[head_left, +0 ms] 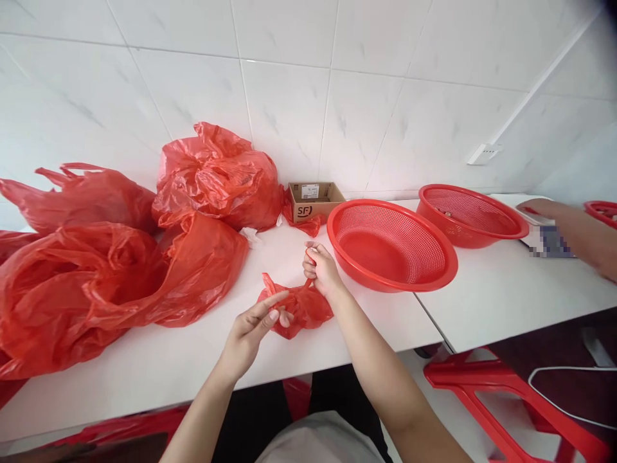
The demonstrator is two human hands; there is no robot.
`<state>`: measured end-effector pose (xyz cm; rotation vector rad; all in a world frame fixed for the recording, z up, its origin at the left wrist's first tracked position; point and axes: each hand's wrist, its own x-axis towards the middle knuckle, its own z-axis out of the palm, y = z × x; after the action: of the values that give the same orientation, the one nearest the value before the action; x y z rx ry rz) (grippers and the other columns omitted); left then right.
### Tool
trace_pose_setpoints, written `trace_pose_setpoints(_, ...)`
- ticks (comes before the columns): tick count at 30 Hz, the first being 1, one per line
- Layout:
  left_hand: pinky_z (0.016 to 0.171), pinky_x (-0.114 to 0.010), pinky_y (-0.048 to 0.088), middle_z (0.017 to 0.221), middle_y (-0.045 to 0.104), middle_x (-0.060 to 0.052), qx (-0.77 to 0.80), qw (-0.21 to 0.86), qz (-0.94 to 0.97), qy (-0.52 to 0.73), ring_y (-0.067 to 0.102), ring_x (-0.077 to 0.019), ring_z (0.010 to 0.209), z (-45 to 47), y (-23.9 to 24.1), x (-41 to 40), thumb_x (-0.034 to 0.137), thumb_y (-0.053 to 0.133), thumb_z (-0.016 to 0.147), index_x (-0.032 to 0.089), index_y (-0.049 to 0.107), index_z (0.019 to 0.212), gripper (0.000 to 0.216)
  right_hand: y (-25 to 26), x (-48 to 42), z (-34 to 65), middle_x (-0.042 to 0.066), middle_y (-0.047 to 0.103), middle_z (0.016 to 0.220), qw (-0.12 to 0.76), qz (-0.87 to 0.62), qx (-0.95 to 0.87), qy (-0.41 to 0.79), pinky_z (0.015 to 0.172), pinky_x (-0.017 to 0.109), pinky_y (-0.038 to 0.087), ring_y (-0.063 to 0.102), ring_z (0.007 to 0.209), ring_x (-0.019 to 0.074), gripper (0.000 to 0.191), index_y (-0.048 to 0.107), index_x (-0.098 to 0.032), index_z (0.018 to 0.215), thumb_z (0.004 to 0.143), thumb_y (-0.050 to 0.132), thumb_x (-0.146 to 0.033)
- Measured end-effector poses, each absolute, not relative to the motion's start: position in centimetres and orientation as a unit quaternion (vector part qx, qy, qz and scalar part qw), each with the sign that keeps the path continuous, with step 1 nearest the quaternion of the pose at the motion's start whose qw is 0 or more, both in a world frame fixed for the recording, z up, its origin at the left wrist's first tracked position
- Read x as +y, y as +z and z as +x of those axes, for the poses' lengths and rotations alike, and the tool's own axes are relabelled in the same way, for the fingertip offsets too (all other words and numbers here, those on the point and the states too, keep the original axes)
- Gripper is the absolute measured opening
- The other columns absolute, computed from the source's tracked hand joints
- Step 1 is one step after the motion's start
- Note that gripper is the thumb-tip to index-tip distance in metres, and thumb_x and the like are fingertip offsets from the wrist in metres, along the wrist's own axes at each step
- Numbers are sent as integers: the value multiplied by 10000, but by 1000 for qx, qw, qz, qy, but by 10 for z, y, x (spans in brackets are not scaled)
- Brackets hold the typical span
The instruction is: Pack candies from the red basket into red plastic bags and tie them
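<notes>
At the left end of the bench (385, 328), a large red bag (91, 296) lies near, its film gathered in loose folds around a sagging mouth; its contents are hidden. Behind it, on the far side, a red bag with raised handles (81, 196) bulges, and whatever fills it cannot be made out. Just right of that, a tall bunched red bag (216, 183) stands full and rounded close to the tiled wall, its contents also hidden by the film.

Toward the middle, on the near side, the left hand (249, 335) has its index finger stretched out over a small red bag (308, 312); whether its grip pinches the film, I cannot tell. The small red bag sits on the bench between the big bags and the baskets, rounded by something unseen inside. Far behind it stands an open cardboard box (315, 204) marked "SF", a white label on its inner back wall. The right hand (324, 270) has a closed grip on a gathered red end of the small bag.

Right of that hand, a wide red basket (393, 247) shows its base and perforated sides. Farther right, a second red basket (475, 218) holds a few small pale pieces, too small to identify. Beyond it, another person's arm (573, 231) reaches in, near a third red basket (602, 207) cut off by the right edge.
</notes>
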<state>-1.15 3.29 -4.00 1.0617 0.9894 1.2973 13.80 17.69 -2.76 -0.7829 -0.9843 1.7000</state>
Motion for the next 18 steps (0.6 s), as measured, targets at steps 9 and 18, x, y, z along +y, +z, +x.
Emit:
trace_pose_setpoints(9, 995, -369, 432, 1035, 699, -61, 448, 287, 566, 630, 642, -195, 1030, -12, 6, 70, 320, 557, 938, 231, 595, 1183, 264, 4, 136, 139, -92, 415, 587, 310, -219, -598, 706, 449, 188, 240, 303, 475, 42, 316, 615, -192, 956, 756, 754, -393)
trace_pose_setpoints(18, 651, -333, 520, 904, 681, -53, 573, 212, 700, 370, 670, -219, 757, 3, -33, 66, 350, 635, 804, 214, 406, 1325, 585, 23, 128, 141, -100, 303, 502, 332, -247, -568, 711, 432, 211, 186, 222, 441, 49, 300, 602, -154, 761, 872, 612, -432)
